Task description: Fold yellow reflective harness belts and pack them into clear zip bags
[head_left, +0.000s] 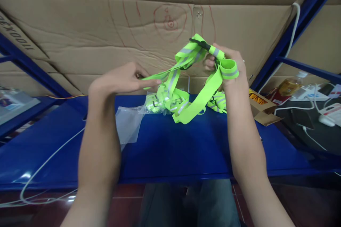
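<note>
Suspending green webbing (206, 91), the left hand (128, 78) pinches and the right hand (231, 62) seemingly clasps it. Slack likely calls for tension.

In the centre of the frame, a yellow-green reflective strap (199, 103) is being held up between two hands: a drawn-out length is being pinched by the left hand (128, 78), left of centre, and a looped part is being gripped by the right hand (234, 60), right of centre. Below, a clear plastic bag (129, 124) is being supported by the blue shelf (181, 159), and another strap bundle (217, 103) is being partly hidden by the right forearm (245, 131). The upper frame is being filled by cardboard (74, 25) bearing red rings (170, 25).
</note>
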Action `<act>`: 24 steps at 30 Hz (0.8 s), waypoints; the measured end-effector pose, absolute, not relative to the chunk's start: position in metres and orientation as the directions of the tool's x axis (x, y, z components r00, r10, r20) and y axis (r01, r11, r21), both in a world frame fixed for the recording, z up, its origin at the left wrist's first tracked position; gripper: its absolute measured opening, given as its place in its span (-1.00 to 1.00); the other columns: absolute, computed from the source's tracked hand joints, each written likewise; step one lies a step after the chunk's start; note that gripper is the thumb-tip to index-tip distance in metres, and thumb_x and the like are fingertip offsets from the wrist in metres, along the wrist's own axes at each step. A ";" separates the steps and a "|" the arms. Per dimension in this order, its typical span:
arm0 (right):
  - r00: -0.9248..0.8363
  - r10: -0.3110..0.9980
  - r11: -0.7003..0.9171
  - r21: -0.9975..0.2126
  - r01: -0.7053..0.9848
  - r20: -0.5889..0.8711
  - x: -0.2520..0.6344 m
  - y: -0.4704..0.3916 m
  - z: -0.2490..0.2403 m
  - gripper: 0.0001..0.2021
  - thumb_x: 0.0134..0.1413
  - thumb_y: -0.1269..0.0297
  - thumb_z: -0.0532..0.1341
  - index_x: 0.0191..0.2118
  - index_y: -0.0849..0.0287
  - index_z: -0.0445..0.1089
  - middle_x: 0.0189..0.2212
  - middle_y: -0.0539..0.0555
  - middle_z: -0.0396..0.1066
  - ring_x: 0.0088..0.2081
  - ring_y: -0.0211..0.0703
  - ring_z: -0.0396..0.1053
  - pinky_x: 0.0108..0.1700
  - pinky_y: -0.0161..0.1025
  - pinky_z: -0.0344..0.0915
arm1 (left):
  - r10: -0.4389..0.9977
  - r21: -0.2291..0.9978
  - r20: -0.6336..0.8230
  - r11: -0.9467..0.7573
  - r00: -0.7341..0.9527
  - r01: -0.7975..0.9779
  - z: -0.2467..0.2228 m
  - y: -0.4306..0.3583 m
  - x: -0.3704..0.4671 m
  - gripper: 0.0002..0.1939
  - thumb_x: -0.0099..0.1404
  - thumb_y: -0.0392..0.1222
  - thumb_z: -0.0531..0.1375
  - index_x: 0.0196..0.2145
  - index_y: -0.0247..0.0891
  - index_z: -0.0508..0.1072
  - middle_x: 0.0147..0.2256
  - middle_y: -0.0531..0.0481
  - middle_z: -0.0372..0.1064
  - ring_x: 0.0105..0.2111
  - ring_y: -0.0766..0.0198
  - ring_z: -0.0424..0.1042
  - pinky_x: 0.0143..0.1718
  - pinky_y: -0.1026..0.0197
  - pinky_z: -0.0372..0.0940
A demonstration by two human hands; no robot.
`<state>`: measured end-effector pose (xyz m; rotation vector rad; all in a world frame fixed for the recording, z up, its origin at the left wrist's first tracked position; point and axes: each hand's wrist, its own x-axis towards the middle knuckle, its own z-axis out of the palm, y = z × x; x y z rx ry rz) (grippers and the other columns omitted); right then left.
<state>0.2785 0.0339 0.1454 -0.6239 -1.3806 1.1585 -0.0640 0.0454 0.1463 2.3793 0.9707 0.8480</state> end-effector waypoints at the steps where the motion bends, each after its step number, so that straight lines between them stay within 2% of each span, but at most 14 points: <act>1: -0.198 0.880 0.375 -0.887 -0.272 0.432 0.276 0.030 0.147 -0.36 -0.34 -0.12 0.58 -0.48 0.00 0.09 -0.51 -0.09 0.04 -0.44 -0.22 0.10 -0.36 -0.15 0.18 | 0.734 0.587 0.307 -0.648 0.606 0.486 0.146 0.045 -0.062 -0.44 0.30 0.39 0.40 -0.50 -0.17 0.60 -0.59 0.04 0.40 -0.43 0.11 0.48 -0.23 0.06 0.44; 2: -0.206 0.871 0.382 -0.880 -0.284 0.445 0.273 0.026 0.148 -0.35 -0.31 -0.13 0.57 -0.48 0.00 0.06 -0.51 -0.11 -0.01 -0.45 -0.24 0.05 -0.37 -0.16 0.13 | 0.738 0.601 0.288 -0.636 0.610 0.484 0.146 0.043 -0.058 -0.36 0.39 0.47 0.28 -0.44 -0.19 0.64 -0.53 -0.03 0.51 -0.42 0.09 0.51 -0.22 0.03 0.46; 4: -0.241 0.854 0.386 -0.872 -0.300 0.460 0.266 0.017 0.151 -0.35 -0.24 -0.12 0.56 -0.48 0.01 0.03 -0.51 -0.12 -0.07 -0.46 -0.28 -0.02 -0.37 -0.18 0.06 | 0.749 0.625 0.447 -0.652 0.489 0.429 0.146 0.040 -0.045 -0.31 0.48 0.50 0.16 -0.23 -0.20 0.71 -0.33 -0.13 0.66 -0.27 0.04 0.61 -0.10 -0.03 0.50; 6: -0.309 0.834 0.373 -0.880 -0.295 0.457 0.258 0.008 0.153 -0.38 -0.18 -0.09 0.55 -0.47 0.02 0.06 -0.52 -0.14 -0.08 -0.48 -0.30 -0.05 -0.37 -0.20 0.05 | 0.673 0.613 0.653 -0.739 0.347 0.281 0.144 0.035 -0.027 -0.43 0.45 0.38 0.31 0.06 -0.15 0.67 -0.01 -0.14 0.69 0.05 -0.02 0.62 0.16 -0.07 0.47; 8: -0.377 0.821 0.341 -0.898 -0.278 0.428 0.252 0.001 0.155 -0.47 -0.14 -0.10 0.54 -0.41 0.03 0.18 -0.55 -0.15 -0.04 -0.50 -0.30 -0.03 -0.38 -0.20 0.08 | 0.560 0.604 0.697 -0.795 0.448 0.055 0.141 0.029 -0.010 -0.31 0.34 0.27 0.46 0.30 -0.06 0.52 0.30 -0.09 0.52 0.34 -0.10 0.44 0.34 -0.10 0.37; 10: -0.407 0.819 0.315 -0.910 -0.271 0.404 0.248 -0.004 0.156 -0.52 -0.11 -0.13 0.52 -0.26 0.04 0.36 -0.56 -0.17 0.04 -0.51 -0.28 0.02 -0.40 -0.19 0.10 | 0.494 0.614 0.661 -0.789 0.565 -0.030 0.140 0.021 0.004 -0.27 0.29 0.25 0.49 0.30 -0.06 0.50 0.31 -0.05 0.49 0.37 -0.18 0.40 0.34 -0.15 0.36; 12: -0.402 0.829 0.309 -0.918 -0.249 0.388 0.248 -0.006 0.156 -0.45 -0.08 -0.12 0.51 -0.05 0.07 0.46 -0.53 -0.16 0.20 -0.52 -0.28 0.07 -0.41 -0.18 0.13 | 0.545 0.564 0.655 -0.814 0.524 0.141 0.142 0.012 0.011 -0.46 0.31 0.23 0.46 0.08 -0.13 0.58 0.12 -0.04 0.58 0.24 -0.19 0.47 0.25 -0.18 0.37; 14: -0.322 0.860 0.342 -0.915 -0.214 0.397 0.251 -0.006 0.157 -0.44 -0.06 -0.03 0.51 0.04 0.10 0.49 -0.47 -0.11 0.33 -0.52 -0.27 0.10 -0.43 -0.17 0.17 | 0.602 0.434 0.736 -0.770 0.309 0.468 0.145 0.002 0.013 -0.67 0.38 0.12 0.41 -0.15 -0.18 0.55 -0.05 -0.05 0.56 0.12 -0.13 0.46 0.20 -0.19 0.32; 16: -0.211 0.883 0.390 -0.906 -0.165 0.419 0.257 -0.004 0.159 -0.49 -0.09 0.07 0.51 0.01 0.10 0.55 -0.42 -0.04 0.42 -0.50 -0.25 0.15 -0.46 -0.16 0.20 | 0.510 0.318 0.860 -0.583 0.032 0.748 0.150 -0.005 0.010 -0.76 0.44 0.02 0.35 -0.25 -0.16 0.46 -0.09 -0.08 0.49 0.09 -0.10 0.40 0.20 -0.22 0.24; 18: -0.143 0.880 0.435 -0.890 -0.138 0.452 0.262 -0.003 0.162 -0.51 -0.14 0.08 0.54 -0.04 0.09 0.61 -0.39 0.02 0.48 -0.48 -0.21 0.19 -0.50 -0.14 0.20 | 0.386 0.263 0.919 -0.444 -0.082 0.857 0.153 -0.007 0.004 -0.77 0.43 -0.01 0.35 -0.22 -0.14 0.41 -0.08 -0.11 0.45 0.08 -0.11 0.35 0.20 -0.24 0.20; 19: -0.134 0.873 0.452 -0.882 -0.135 0.469 0.264 -0.003 0.163 -0.50 -0.18 0.07 0.56 -0.05 0.09 0.63 -0.39 0.04 0.50 -0.48 -0.21 0.20 -0.51 -0.14 0.20 | 0.396 0.241 0.917 -0.467 -0.042 0.851 0.155 -0.007 0.000 -0.71 0.39 0.04 0.39 -0.17 -0.14 0.41 -0.07 -0.12 0.45 0.07 -0.13 0.35 0.19 -0.25 0.22; 21: -0.138 0.859 0.473 -0.868 -0.151 0.492 0.267 -0.005 0.163 -0.50 -0.20 0.07 0.58 -0.07 0.10 0.63 -0.38 0.04 0.53 -0.48 -0.22 0.26 -0.50 -0.17 0.23 | 0.554 0.248 0.799 -0.658 0.234 0.711 0.158 -0.004 -0.009 -0.44 0.25 0.18 0.50 -0.01 -0.18 0.45 0.01 -0.15 0.48 0.07 -0.14 0.38 0.21 -0.23 0.27; 23: -0.161 0.841 0.493 -0.854 -0.165 0.516 0.268 -0.010 0.161 -0.55 -0.11 0.11 0.58 -0.07 0.13 0.62 -0.33 0.03 0.56 -0.45 -0.24 0.35 -0.45 -0.21 0.30 | 0.581 0.389 0.602 -0.813 0.548 0.434 0.160 -0.001 -0.017 -0.22 0.23 0.37 0.48 0.18 -0.20 0.47 0.20 -0.19 0.47 0.22 -0.18 0.40 0.32 -0.20 0.28; 24: -0.190 0.828 0.504 -0.849 -0.161 0.528 0.268 -0.013 0.159 -0.58 -0.05 0.14 0.57 -0.06 0.14 0.61 -0.30 0.02 0.57 -0.42 -0.24 0.40 -0.41 -0.23 0.33 | 0.545 0.465 0.565 -0.830 0.619 0.307 0.160 -0.001 -0.019 -0.23 0.31 0.40 0.41 0.24 -0.17 0.47 0.28 -0.18 0.43 0.32 -0.19 0.36 0.39 -0.17 0.26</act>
